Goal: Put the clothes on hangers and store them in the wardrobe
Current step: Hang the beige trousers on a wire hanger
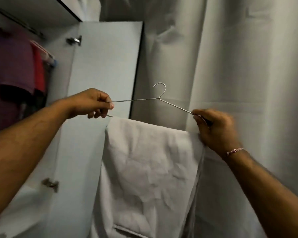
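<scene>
left hand [91,103] pinched wire hanger [159,98] at its left end | right hand [217,129] gripped its right end | white trousers [148,169] folded over hanger's bar | hanger's long axis ran hand to hand | wardrobe [16,74] lay left of hanger, left hand nearer

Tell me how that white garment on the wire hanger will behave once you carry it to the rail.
The white garment is probably floppy: it drapes creased over the wire hanger. Merely folded over the bar, it may slide off if tilted. The thin hanger likely flexes, which may be why both hands, left hand and right hand, grip its ends.
</scene>
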Demonstrator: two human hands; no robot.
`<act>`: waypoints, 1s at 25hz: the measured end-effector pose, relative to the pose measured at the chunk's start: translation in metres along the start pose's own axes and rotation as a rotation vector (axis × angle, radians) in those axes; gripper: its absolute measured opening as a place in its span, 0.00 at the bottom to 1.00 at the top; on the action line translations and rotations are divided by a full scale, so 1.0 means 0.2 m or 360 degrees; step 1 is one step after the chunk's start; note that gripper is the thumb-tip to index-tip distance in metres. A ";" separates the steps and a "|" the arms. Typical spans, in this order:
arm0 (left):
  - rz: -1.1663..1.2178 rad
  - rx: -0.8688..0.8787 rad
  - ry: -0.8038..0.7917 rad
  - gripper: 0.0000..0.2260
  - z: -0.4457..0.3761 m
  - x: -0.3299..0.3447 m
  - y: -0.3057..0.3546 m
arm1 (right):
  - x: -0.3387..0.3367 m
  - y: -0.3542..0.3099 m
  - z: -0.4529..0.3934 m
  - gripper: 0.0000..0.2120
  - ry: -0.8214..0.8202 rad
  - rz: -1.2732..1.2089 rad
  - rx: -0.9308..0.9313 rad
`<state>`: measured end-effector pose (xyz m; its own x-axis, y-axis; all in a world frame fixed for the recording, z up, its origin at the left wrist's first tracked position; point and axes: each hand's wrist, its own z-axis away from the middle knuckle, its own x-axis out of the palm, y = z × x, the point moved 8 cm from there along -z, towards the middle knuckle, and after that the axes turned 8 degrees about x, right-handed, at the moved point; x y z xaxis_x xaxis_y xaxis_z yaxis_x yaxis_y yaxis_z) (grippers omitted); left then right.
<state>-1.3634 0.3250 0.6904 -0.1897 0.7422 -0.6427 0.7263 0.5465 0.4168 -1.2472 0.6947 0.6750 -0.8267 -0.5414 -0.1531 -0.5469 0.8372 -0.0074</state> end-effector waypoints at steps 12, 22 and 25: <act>-0.1436 -0.0344 0.1049 0.02 0.42 -1.73 -0.65 | 1.64 -1.13 -0.82 0.07 -0.0078 -0.0312 0.0198; -0.2666 -0.0714 0.0586 0.10 0.29 -2.13 -0.84 | 2.50 -2.04 -1.51 0.06 -0.0034 -0.0429 0.0001; -0.2762 -0.0774 0.0594 0.12 0.24 -2.25 -0.96 | 2.72 -2.16 -1.71 0.07 -0.0007 -0.0416 0.0011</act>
<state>-1.3855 -0.1322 0.8697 -0.5963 -0.7124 -0.3700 -0.6434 0.6998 -0.3105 -1.5054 0.0116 0.9325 -0.6571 -0.7389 -0.1493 -0.7407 0.6696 -0.0542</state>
